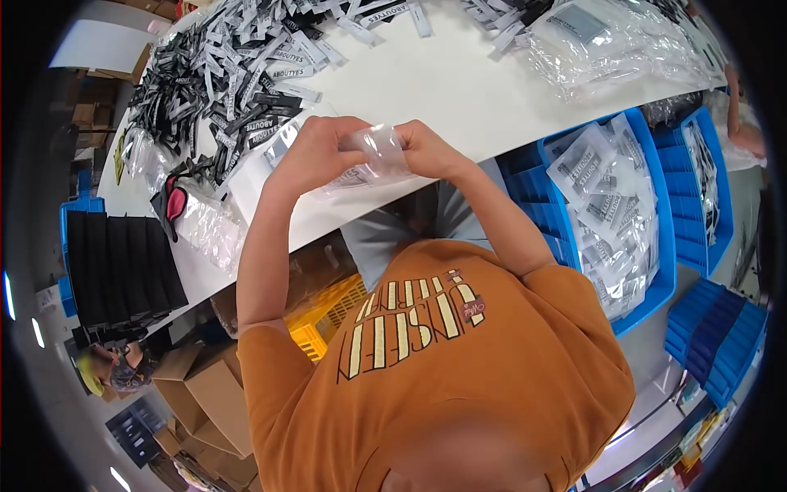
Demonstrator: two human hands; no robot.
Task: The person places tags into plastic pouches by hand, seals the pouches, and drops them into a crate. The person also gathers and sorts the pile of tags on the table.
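Observation:
A small clear plastic bag (382,154) is stretched between my two hands over the front edge of the white table. My left hand (316,152) pinches its left side between thumb and fingers. At its right side, the fingers of my right hand (426,149) are closed on the plastic. Printed lettering shows faintly near the lower left of the bag; I cannot tell whether it lies inside or beneath. Left of my left hand spreads a big pile of black and white printed strips (238,82), some lettered ABOUTYES.
Clear plastic bags (611,45) lie at the table's back right. A blue bin (666,221) of filled printed bags stands at right. A black and red object (175,201) sits on the left edge. Below are a yellow crate (328,307) and cardboard boxes (209,394). Other people are nearby.

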